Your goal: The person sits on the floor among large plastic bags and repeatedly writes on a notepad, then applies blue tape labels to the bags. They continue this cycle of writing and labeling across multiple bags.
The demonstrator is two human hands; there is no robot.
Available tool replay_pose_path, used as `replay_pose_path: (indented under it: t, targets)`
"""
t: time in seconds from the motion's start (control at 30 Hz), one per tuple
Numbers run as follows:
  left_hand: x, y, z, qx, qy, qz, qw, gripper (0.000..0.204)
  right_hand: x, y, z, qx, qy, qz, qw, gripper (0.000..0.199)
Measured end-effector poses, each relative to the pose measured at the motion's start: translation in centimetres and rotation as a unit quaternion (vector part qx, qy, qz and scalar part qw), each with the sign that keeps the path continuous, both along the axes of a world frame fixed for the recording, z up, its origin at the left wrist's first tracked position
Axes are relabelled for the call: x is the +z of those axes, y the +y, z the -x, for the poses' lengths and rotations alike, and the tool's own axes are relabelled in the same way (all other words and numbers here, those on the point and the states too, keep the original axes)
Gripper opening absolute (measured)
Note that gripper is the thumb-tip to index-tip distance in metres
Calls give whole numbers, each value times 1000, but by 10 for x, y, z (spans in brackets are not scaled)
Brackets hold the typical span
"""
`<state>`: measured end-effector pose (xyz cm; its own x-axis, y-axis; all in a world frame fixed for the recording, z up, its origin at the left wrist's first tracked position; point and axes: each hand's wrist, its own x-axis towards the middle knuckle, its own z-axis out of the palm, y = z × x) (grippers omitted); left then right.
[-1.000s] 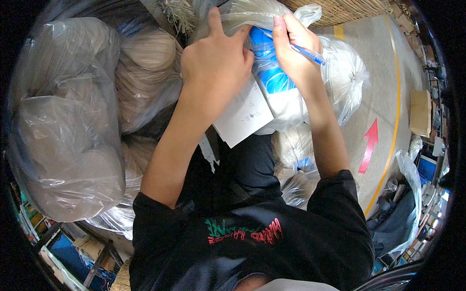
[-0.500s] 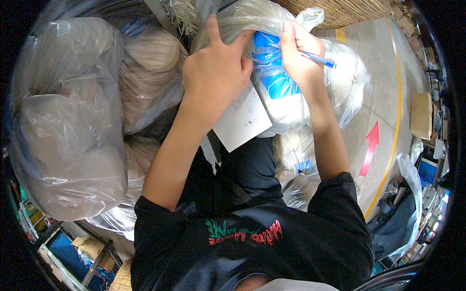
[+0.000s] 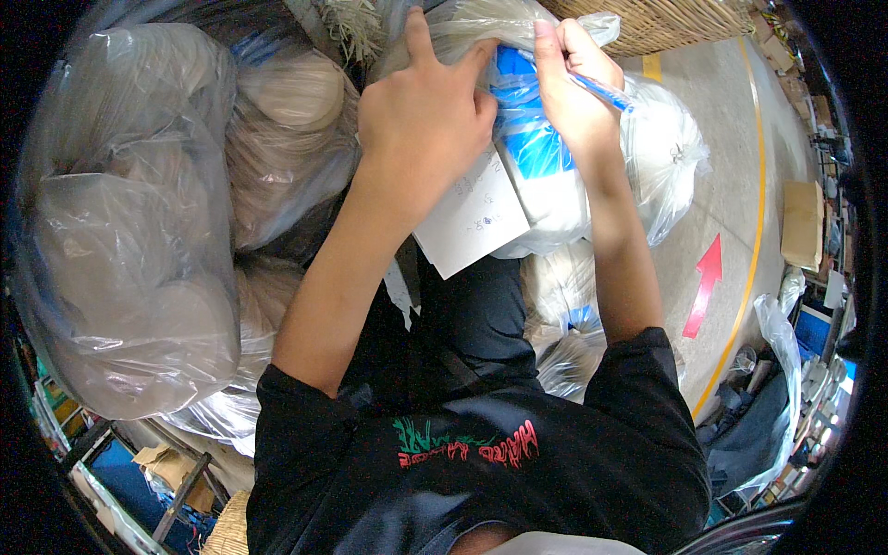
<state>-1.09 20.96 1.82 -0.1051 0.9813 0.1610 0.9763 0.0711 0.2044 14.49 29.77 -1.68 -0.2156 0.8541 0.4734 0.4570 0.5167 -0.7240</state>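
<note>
My left hand [image 3: 421,125] lies over a clear plastic bag [image 3: 444,46] and the upper part of a white sheet of paper [image 3: 481,227], its fingers spread. Handwriting shows on the sheet's lower part; the rest is under my hand. A blue pen [image 3: 606,93] is gripped in my right hand [image 3: 583,97], its back end sticking out to the right. The pen's tip is hard to make out against the plastic. Beneath my right hand is a bagged bundle with a blue patch [image 3: 532,125] on white.
Large plastic bags of pale, rounded goods [image 3: 129,240] fill the left side. A woven basket [image 3: 652,26] stands at the top. The concrete floor on the right carries a red arrow [image 3: 705,285] and a yellow line [image 3: 754,240]; a cardboard box [image 3: 802,225] lies beyond it.
Both hands have shifted slightly up, the left one also to the right. The paper has moved up and right along with the left hand. The pen stays in my right hand.
</note>
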Motion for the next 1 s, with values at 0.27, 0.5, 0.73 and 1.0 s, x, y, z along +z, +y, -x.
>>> replay_pose_path:
  t: [0.27, 0.5, 0.73, 1.0]
  targets:
    - [1, -7, -1, 1, -17, 18, 1000, 57, -6, 0, -6, 10, 5, -31, 999, 32]
    - [-4, -39, -10, -96, -84, -86, 988, 50, 3, -18, -26, 108, 159, 104, 976, 54]
    - [-13, -52, -25, -109, -124, -32, 986, 46, 22, -26, -43, 164, 96, 132, 973, 57]
    - [-15, -68, -37, -117, -150, -13, 982, 52, 14, -27, -32, 171, 44, -10, 984, 50]
